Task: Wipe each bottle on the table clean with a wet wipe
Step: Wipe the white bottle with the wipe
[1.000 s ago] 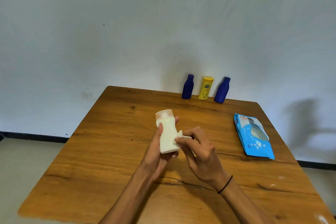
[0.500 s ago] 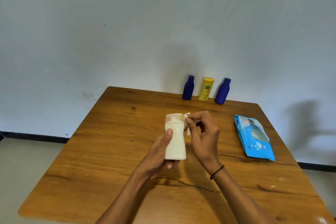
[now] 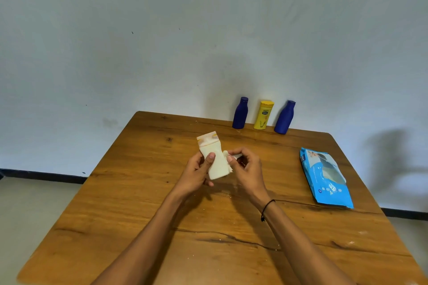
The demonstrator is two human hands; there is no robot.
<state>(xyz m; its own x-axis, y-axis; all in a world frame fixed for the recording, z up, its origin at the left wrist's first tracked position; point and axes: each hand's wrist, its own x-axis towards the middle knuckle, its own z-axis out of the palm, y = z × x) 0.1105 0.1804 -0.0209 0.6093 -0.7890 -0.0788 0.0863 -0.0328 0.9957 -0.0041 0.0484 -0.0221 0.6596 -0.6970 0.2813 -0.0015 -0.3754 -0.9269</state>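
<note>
My left hand (image 3: 196, 172) grips a cream white bottle (image 3: 214, 156) above the middle of the wooden table (image 3: 129, 192), thumb across its front, cap tilted up and left. My right hand (image 3: 246, 168) pinches a small white wet wipe (image 3: 228, 161) against the bottle's right side. Most of the wipe is hidden by my fingers. At the table's far edge stand a dark blue bottle (image 3: 240, 112), a yellow bottle (image 3: 263, 115) and a second dark blue bottle (image 3: 284, 117), upright by the wall.
A blue pack of wet wipes (image 3: 325, 179) lies flat on the right side of the table. A dark crack (image 3: 231, 237) runs across the wood near me. A white wall rises right behind the far edge.
My right hand has slid the wipe from the bottle's cap down to its right side. The bottle has tilted so its cap points up and left.
</note>
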